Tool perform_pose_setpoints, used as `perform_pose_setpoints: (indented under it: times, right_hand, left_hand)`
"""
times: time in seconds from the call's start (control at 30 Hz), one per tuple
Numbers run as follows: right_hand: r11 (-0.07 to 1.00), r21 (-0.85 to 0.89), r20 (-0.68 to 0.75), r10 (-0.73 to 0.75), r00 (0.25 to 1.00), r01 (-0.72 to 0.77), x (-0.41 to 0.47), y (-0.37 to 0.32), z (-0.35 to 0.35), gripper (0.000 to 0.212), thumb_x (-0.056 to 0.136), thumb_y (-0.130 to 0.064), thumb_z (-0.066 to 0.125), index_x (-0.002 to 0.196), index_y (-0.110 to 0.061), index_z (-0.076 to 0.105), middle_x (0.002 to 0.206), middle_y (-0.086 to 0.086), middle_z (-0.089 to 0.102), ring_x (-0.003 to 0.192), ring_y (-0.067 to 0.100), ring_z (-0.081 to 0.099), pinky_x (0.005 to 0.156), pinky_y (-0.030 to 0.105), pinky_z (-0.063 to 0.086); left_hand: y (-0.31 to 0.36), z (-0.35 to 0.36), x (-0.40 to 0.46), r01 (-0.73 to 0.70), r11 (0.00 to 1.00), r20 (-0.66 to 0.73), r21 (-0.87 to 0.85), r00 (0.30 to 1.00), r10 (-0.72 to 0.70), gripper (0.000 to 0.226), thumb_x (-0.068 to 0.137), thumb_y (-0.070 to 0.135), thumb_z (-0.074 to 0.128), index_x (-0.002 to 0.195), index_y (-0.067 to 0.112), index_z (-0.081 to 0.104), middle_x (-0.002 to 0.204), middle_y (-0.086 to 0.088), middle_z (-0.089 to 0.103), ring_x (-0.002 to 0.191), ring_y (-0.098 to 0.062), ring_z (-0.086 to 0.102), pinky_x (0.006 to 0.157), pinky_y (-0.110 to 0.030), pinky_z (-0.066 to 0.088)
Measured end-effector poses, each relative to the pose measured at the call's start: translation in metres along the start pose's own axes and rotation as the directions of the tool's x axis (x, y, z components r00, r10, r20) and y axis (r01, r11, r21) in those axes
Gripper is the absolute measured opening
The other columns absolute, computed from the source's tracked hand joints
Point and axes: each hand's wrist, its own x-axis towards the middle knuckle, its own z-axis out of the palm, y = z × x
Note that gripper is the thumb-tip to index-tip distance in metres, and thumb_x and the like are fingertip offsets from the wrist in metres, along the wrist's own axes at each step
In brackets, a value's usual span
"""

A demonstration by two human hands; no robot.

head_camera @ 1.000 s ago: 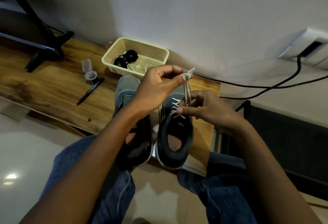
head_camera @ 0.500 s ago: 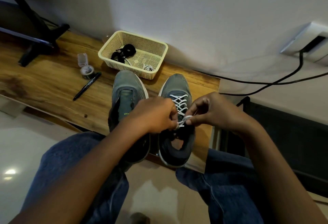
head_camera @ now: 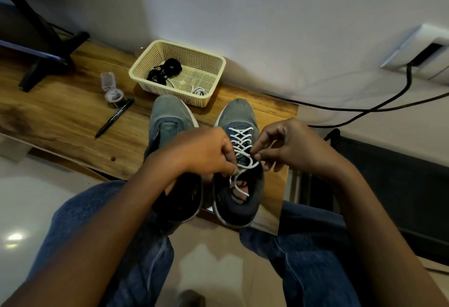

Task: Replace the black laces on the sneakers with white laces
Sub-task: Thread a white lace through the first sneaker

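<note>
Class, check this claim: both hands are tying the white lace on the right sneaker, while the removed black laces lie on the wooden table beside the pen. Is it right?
Not quite. The head view shows the black laces inside the cream basket, not beside the pen. Both hands, left hand and right hand, do work the white lace on the right sneaker.

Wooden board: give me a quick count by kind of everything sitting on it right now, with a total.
Sneakers: 2, the left sneaker and the right sneaker
Basket: 1
Pen: 1
Small clear container: 1
Total: 5

Both the left hand and the right hand pinch the white lace.
</note>
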Motion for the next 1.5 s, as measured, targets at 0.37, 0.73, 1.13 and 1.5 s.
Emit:
perform_pose_setpoints:
  times: [0.37, 0.73, 1.13, 1.5]
  right_hand:
    - [0.932, -0.063, 0.08, 0.362, 0.929, -0.358, 0.003, 0.009, 0.006, 0.081, 0.079, -0.064, 0.052, 0.144, -0.023, 0.026, 0.125, 0.01, 0.057, 0.086, 0.026, 0.068, 0.069, 0.041, 0.061]
    - [0.904, -0.281, 0.139, 0.371, 0.918, -0.323, 0.022, 0.002, 0.032, 0.075, 0.093, -0.045, 0.055, 0.149, -0.013, 0.017, 0.149, 0.014, 0.038, 0.123, 0.035, 0.049, 0.092, 0.049, 0.05]
    - [0.928, -0.162, 0.4, 0.372, 0.838, -0.334, 0.02, -0.005, 0.042, 0.068, 0.095, -0.01, 0.056, 0.149, -0.028, 0.018, 0.135, 0.003, 0.044, 0.081, 0.023, 0.065, 0.069, 0.042, 0.06]
    - [0.944, 0.1, 0.377, 0.257, 0.89, -0.314, 0.036, -0.027, 0.077, 0.058, 0.089, -0.008, 0.064, 0.14, -0.021, 0.039, 0.122, 0.002, 0.054, 0.083, 0.022, 0.065, 0.061, 0.035, 0.061]
  left_hand:
    - [-0.056, -0.021, -0.012, 0.322, 0.944, -0.598, -0.074, 0.743, -0.3, 0.037, 0.078, 0.051, 0.069, 0.09, 0.023, 0.049, 0.098, 0.001, 0.053, 0.094, -0.024, 0.053, 0.071, -0.033, 0.038]
    - [-0.081, 0.003, -0.039, 0.442, 0.761, -0.022, -0.474, 0.858, -0.513, 0.054, 0.078, 0.063, 0.062, 0.116, 0.026, 0.052, 0.109, -0.004, 0.063, 0.093, -0.025, 0.063, 0.072, -0.038, 0.057]
    - [-0.094, -0.017, -0.073, 0.387, 0.674, -0.079, -0.63, 0.831, -0.551, 0.015, 0.094, -0.001, 0.049, 0.086, 0.01, 0.055, 0.08, -0.016, 0.061, 0.065, -0.024, 0.059, 0.044, -0.026, 0.051]
    - [-0.07, -0.058, -0.114, 0.031, 0.675, -0.406, -0.737, 0.778, -0.479, 0.012, 0.09, 0.004, 0.056, 0.082, 0.013, 0.06, 0.086, -0.017, 0.065, 0.077, -0.029, 0.062, 0.061, -0.029, 0.054]
